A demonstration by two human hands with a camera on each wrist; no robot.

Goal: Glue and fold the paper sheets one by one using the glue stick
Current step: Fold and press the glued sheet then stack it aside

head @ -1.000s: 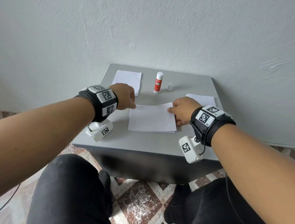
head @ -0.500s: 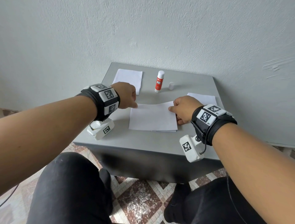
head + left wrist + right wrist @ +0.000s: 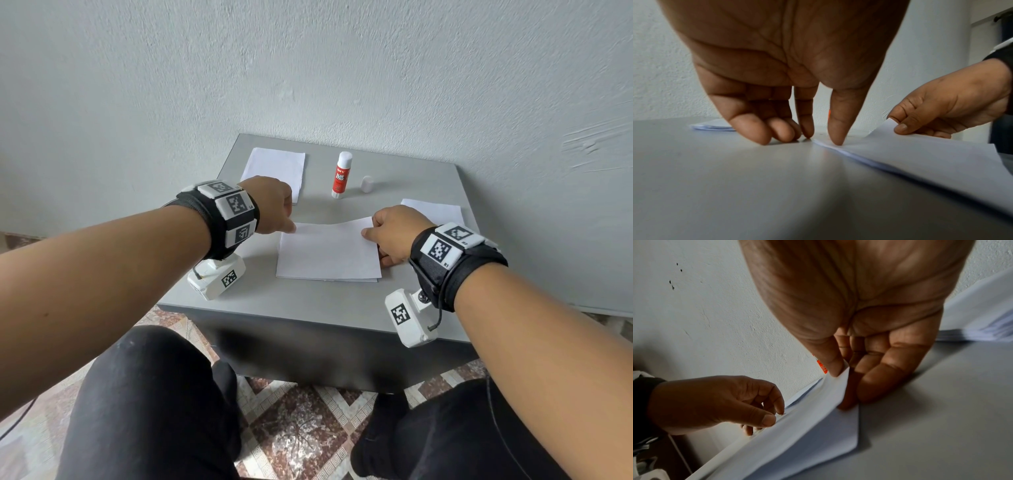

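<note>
Head view: a grey rectangular surface (image 3: 308,301) occupies the centre of the frame, set against a pale plastered wall (image 3: 308,68). A white rectangular paper sheet (image 3: 329,253) lies at the centre of the surface, folded over; its far edge is raised at the right and sags toward the left.

The left hand (image 3: 270,205) sits at the sheet's upper-left corner. In the left wrist view the thumb tip presses that corner down onto the surface, the other fingers (image 3: 754,128) curled with their tips on the bare surface beside it. This grip encloses nothing.

The right hand (image 3: 394,236) is at the sheet's upper-right corner. The right wrist view shows thumb and fingers pinching the lifted corner: grip closed on the sheet.

A red-and-white glue stick (image 3: 340,175) stands upright at the upper centre of the frame, uncapped. Its small white cap (image 3: 366,183) stands just right of it, apart. A white paper stack (image 3: 274,168) lies in the surface's upper left. A second white paper stack (image 3: 435,212) lies at the right edge, partly hidden behind the right hand.
</note>
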